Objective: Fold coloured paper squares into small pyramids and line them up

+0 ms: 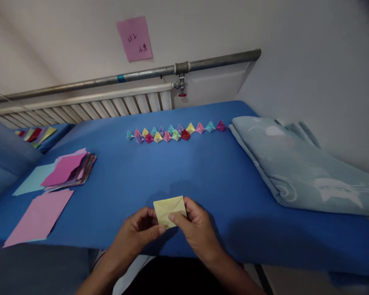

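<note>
Both the left hand point(140, 228) and right hand point(194, 226) pinch a half-folded pale yellow paper square point(169, 210) at the blue tabletop's point(203, 176) near edge (a row of finished colourful folded paper pieces point(175, 132) waits beyond, flat coloured paper sheets point(66, 171) remain).

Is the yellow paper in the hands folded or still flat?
Folded: the yellow paper shows diagonal creases and layered flaps, pinched between left hand and right hand.

A pale yellow folded paper piece point(169, 209), creased into a small square with diagonal folds showing, sits pinched between the left hand point(140, 231) and right hand point(197, 227), held at its lower corners, tilted slightly.
</note>
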The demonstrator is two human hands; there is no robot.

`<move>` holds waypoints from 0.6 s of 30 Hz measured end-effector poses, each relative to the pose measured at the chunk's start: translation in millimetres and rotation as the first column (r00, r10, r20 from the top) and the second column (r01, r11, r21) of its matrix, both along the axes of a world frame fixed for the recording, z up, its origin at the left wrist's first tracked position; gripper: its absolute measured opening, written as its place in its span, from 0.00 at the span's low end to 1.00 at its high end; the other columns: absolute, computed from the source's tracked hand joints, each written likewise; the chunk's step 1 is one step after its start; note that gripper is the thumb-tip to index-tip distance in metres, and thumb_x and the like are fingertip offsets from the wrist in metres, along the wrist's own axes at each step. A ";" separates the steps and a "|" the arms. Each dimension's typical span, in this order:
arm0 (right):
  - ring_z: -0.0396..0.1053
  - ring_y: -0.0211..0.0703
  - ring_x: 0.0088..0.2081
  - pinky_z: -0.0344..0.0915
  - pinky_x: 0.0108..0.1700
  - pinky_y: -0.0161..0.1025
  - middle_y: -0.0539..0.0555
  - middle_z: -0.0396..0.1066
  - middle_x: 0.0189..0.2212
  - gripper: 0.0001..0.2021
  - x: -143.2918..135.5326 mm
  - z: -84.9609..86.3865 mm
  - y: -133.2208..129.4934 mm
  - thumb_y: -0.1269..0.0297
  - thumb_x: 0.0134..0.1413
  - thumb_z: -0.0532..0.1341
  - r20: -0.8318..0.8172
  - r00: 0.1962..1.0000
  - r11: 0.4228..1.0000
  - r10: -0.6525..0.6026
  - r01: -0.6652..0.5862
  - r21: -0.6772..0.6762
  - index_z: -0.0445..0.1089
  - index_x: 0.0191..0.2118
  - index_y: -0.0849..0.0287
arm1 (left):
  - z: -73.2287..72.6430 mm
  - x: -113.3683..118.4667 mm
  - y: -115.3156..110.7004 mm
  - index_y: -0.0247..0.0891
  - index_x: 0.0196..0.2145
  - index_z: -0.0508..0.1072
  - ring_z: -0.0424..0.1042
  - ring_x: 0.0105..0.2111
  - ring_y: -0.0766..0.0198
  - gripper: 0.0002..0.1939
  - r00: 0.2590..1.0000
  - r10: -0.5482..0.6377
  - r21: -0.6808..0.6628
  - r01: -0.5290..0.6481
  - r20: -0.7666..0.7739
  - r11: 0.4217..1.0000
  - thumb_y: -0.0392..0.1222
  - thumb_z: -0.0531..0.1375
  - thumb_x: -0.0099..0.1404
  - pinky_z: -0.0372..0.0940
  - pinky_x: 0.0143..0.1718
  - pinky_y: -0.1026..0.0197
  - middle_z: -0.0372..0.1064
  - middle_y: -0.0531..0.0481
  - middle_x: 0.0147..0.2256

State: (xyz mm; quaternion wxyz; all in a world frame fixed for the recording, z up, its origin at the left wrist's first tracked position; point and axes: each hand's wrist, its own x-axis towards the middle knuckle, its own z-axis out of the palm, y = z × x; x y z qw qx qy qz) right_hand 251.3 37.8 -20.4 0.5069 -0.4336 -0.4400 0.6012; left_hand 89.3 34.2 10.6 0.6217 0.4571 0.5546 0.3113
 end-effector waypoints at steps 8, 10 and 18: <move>0.67 0.36 0.28 0.64 0.32 0.32 0.46 0.70 0.26 0.06 -1.8 13.3 1.6 0.71 0.53 0.56 0.533 0.840 0.936 -0.101 -0.101 0.336 0.68 0.34 0.55 | 21.0 -27.5 25.4 0.39 0.30 0.71 0.69 0.32 0.65 0.06 0.910 -0.167 0.304 0.293 -0.379 0.907 0.44 0.58 0.61 0.63 0.36 0.62 0.71 0.54 0.29; 0.68 0.38 0.32 0.64 0.37 0.36 0.49 0.72 0.30 0.07 -0.7 13.6 4.6 0.73 0.54 0.55 0.600 0.766 0.808 -0.230 -0.194 0.557 0.67 0.37 0.56 | 17.7 -32.1 24.0 0.40 0.32 0.71 0.69 0.34 0.66 0.04 0.853 -0.128 0.491 0.406 -0.506 0.771 0.38 0.56 0.63 0.63 0.37 0.62 0.71 0.53 0.32; 0.66 0.40 0.41 0.58 0.46 0.41 0.51 0.73 0.36 0.09 -3.9 -0.9 5.3 0.76 0.59 0.53 0.769 0.544 0.549 -0.334 -0.551 0.628 0.68 0.38 0.57 | -25.4 -43.4 5.8 0.34 0.37 0.68 0.67 0.40 0.59 0.08 0.688 0.247 0.731 0.629 -0.682 0.266 0.27 0.53 0.64 0.62 0.43 0.54 0.70 0.45 0.37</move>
